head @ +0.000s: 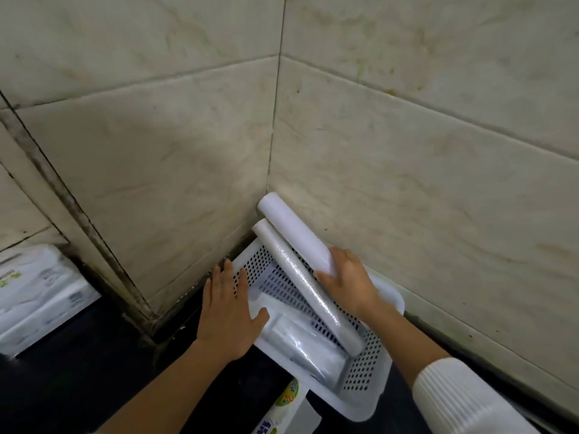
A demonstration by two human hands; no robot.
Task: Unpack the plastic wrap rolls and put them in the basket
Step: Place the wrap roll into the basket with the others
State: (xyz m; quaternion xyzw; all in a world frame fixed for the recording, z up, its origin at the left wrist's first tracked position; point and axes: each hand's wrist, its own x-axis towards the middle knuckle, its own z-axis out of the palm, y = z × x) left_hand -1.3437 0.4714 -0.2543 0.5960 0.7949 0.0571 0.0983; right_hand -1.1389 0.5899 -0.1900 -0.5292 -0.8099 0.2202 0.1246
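A white perforated basket stands on the dark desk, pushed into the corner of the tiled wall. The right hand is clenched around the near end of a smooth white plastic wrap roll, which leans tilted with its far end against the wall corner. A second roll lies just beside it, its lower end inside the basket. A crumpled clear wrapper lies on the basket floor. The left hand is open and flat, its grip released, resting on the basket's left rim. A white package lies at far left.
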